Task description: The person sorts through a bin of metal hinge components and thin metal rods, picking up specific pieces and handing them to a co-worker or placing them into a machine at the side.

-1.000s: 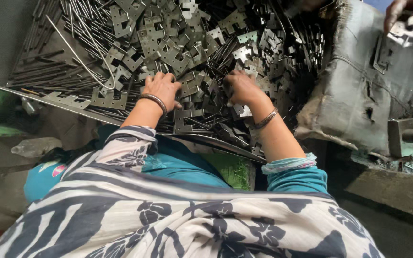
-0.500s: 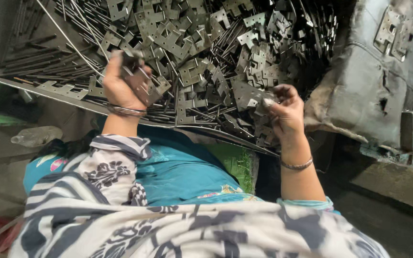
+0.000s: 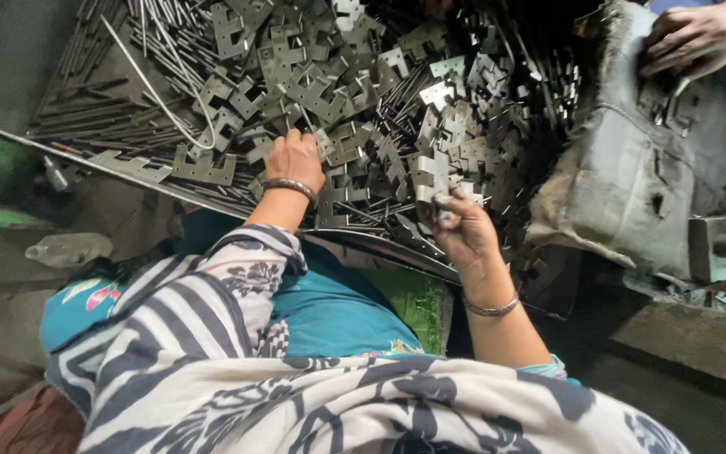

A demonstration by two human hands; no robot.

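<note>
The left hand [image 3: 294,160] rested palm-down on the heap of stamped metal brackets [image 3: 329,92], its fingers curled into the pile; whether they had closed on a particular piece could not be determined, since the fingertips were buried among the parts. The right hand [image 3: 462,231] was raised slightly clear of the heap and pinched a small stack of cross-shaped brackets [image 3: 430,181] between thumb and fingers, held upright at the near edge of the pile.

The heap lay on a sheet-metal tray [image 3: 384,244] whose near rim ran diagonally across the lap of the person. Thin metal rods [image 3: 86,118] and a loose length of light wire [image 3: 157,88] lay along the left side of the heap. To the right, a worn grey sack [image 3: 623,193] stood against the tray, and another person's hand [image 3: 691,38] was at its upper edge.

Judged from the layout, the step in hand was gathering: the right hand collected brackets into an aligned stack while the left hand searched for a further piece. The next move would call for a single bracket to be separated from the tangle without snagging neighbouring parts, turned to match the stack, and passed across to the right hand; sharp stamped edges would demand a careful grip
</note>
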